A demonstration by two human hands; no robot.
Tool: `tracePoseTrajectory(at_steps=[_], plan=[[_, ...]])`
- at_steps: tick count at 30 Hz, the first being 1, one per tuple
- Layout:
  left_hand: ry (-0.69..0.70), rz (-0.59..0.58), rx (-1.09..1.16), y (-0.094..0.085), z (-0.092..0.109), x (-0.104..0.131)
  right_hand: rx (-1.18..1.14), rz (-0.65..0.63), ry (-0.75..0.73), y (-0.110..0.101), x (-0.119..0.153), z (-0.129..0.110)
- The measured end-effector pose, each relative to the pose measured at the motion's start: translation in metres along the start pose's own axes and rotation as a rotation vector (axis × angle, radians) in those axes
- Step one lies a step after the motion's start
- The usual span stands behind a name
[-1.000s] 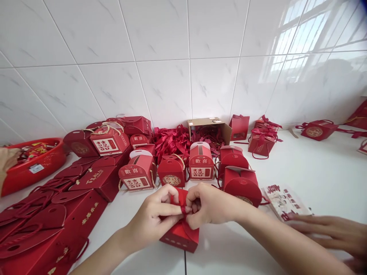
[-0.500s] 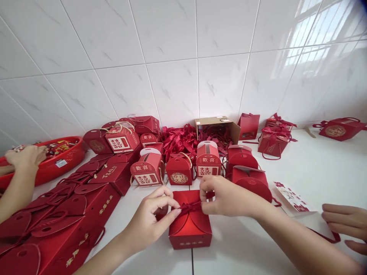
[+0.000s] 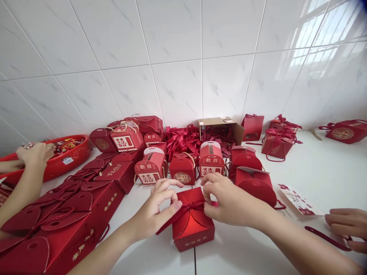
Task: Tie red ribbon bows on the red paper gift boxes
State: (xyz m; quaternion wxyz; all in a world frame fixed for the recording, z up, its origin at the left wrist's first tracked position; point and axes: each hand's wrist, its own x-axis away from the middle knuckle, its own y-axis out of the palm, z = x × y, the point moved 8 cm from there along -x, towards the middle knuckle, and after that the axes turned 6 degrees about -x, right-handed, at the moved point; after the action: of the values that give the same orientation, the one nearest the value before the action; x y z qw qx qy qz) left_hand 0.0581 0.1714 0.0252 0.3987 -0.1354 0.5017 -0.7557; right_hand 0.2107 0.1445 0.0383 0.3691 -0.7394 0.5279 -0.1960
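A glossy red gift box (image 3: pixel 192 229) with petal-like top flaps stands on the white table before me. A dark red ribbon (image 3: pixel 195 205) crosses its top with a knot at the middle. At the box's left edge, my left hand (image 3: pixel 157 208) has thumb and forefinger pinched at the ribbon, whose loose tail slants down to the left. My right hand (image 3: pixel 222 196) grips the ribbon on the other side, and a short end sticks out past its fingers. Directly behind are small red boxes (image 3: pixel 182 168) with gold or white labels.
Rows of red boxes (image 3: pixel 94 202) fill the left. Beyond them another person's hand (image 3: pixel 36 154) is at a red basin (image 3: pixel 77 154) of wrapped sweets. A ribbon pile (image 3: pixel 183 139) and cardboard carton (image 3: pixel 239 133) stand near the wall. Another hand (image 3: pixel 348 227) is beside a printed white piece (image 3: pixel 299 202).
The view has shifted slightly. The box has turned a little, and the ribbon's left tail now hangs longer and lower beneath my left hand. My right hand stays at the ribbon.
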Motion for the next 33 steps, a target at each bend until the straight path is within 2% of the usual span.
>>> tracePoseTrajectory(at_steps=[5,8,12,16,19,22,25,27,29,31,33], plan=[[-0.011,0.075,-0.276,-0.011,-0.013,0.004,0.001,-0.001,0.024,0.000,-0.003,0.005],[0.014,0.087,-0.374,-0.012,-0.018,0.008,-0.001,-0.016,0.034,0.002,-0.005,0.006],[0.080,0.184,-0.439,-0.015,-0.018,0.014,0.049,-0.032,0.040,0.002,-0.005,0.006],[0.115,0.101,-0.218,-0.007,-0.014,0.014,0.071,-0.037,-0.017,-0.005,0.000,0.005],[0.071,0.067,0.000,-0.003,-0.014,0.010,-0.075,-0.067,-0.083,-0.006,0.002,0.004],[0.056,0.111,0.163,0.000,-0.017,0.009,-0.154,-0.199,-0.187,0.011,0.001,-0.003],[-0.011,0.218,0.452,0.008,-0.033,0.012,-0.134,-0.267,-0.168,0.025,-0.001,-0.007],[-0.094,0.325,0.641,0.015,-0.049,0.017,-0.190,-0.185,-0.120,0.017,0.000,-0.010],[-0.180,0.383,0.728,0.025,-0.062,0.023,-0.266,-0.021,-0.111,-0.008,0.006,-0.014],[-0.232,0.356,0.731,0.037,-0.067,0.024,-0.289,0.190,-0.083,-0.045,0.017,-0.010],[-0.249,0.293,0.720,0.047,-0.068,0.023,-0.203,0.465,0.015,-0.093,0.034,0.005]])
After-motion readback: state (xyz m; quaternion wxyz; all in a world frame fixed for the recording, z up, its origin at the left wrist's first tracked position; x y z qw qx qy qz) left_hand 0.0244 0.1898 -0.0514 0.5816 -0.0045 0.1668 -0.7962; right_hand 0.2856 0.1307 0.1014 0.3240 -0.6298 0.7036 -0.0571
